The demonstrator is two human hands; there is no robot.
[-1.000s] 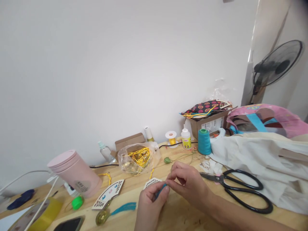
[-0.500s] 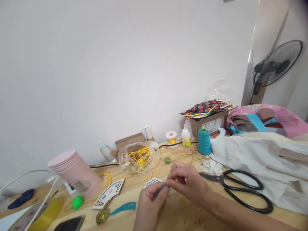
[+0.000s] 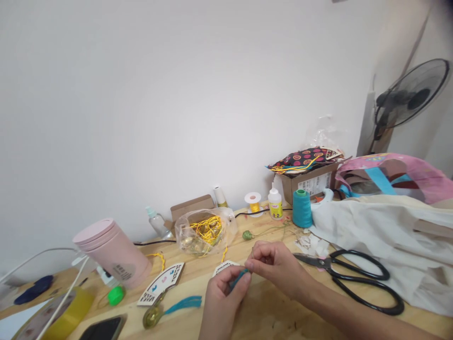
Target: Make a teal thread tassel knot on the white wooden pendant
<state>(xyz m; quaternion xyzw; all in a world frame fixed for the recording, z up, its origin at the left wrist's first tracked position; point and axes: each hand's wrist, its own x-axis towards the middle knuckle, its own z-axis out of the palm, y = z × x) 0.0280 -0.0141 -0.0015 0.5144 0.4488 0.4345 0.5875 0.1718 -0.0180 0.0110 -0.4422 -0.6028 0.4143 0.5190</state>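
Observation:
Blue thread (image 3: 238,279) is pinched between the thumb and fingers of my left hand (image 3: 226,290), low in the middle of the view. My right hand (image 3: 271,264) is closed at the thread's upper end, its fingertips touching those of my left hand. A white lattice piece (image 3: 226,268) lies partly hidden behind my left hand. To the left are a white fan-shaped piece (image 3: 162,284), a gold round ornament (image 3: 153,317) and a blue tassel (image 3: 184,304). Black-handled scissors (image 3: 331,264) lie open beside my right forearm.
Behind my hands are a bag of yellow cord (image 3: 207,231), a glue bottle (image 3: 275,204), a blue thread cone (image 3: 302,210) and a green knot (image 3: 247,234). White cloth (image 3: 382,236) covers the right. A pink canister (image 3: 113,255), phone (image 3: 102,328) and tape roll (image 3: 71,311) are left.
My fingertips have shifted slightly, and a little more of the blue thread shows in my left hand. The whole scene sits slightly further right in the view.

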